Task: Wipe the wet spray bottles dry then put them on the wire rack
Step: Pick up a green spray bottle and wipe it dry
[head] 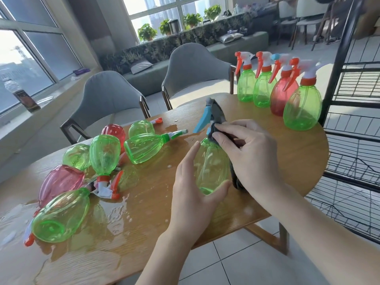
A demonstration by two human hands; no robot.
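My left hand point(193, 194) grips the base of a green spray bottle point(211, 165) with a blue trigger, tilted over the table. My right hand point(250, 153) pinches a dark grey cloth point(218, 114) against the bottle's neck; the cloth drapes over the spray head and hangs down the bottle's right side. Several wet green and red bottles point(102, 159) lie in a heap on the left, in puddles. Several bottles point(287, 91) stand upright in a row at the table's far right. The black wire rack point(353, 124) stands to the right of the table.
The wooden table point(144, 206) is wet across its left and middle parts. Two grey chairs point(107, 95) stand behind it. A dark bottle point(24, 97) rests on the window ledge at left. Tiled floor lies below the near edge.
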